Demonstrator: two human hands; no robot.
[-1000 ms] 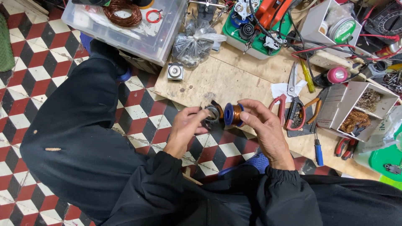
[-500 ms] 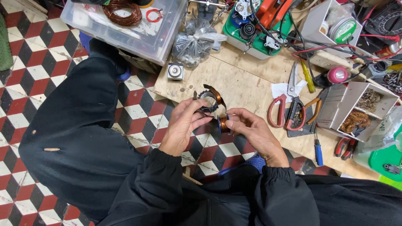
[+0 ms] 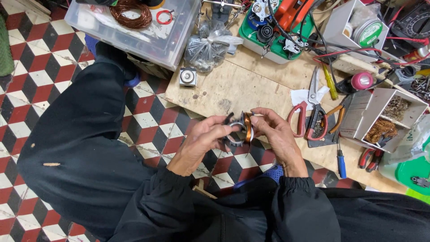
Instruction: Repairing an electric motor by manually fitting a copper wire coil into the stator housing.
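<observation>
Small round coil (image 3: 244, 128), orange wire on dark metal ring, sat above checkered floor (image 3: 36, 67), near wooden surface (image 3: 251, 85) edge. Left hand (image 3: 201, 141) and right hand (image 3: 275, 134) fingers clamped on it, palms facing.

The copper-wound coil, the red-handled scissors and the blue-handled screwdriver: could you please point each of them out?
Copper-wound coil (image 3: 247, 127), head view, on the copper winding.
Red-handled scissors (image 3: 303, 117), head view, on a handle loop.
Blue-handled screwdriver (image 3: 341, 163), head view, on the handle.

Your left hand (image 3: 204, 141) and right hand (image 3: 277, 136) meet before you, fingers curled inward, fingertips nearly touching, black-sleeved forearms converging.
</observation>
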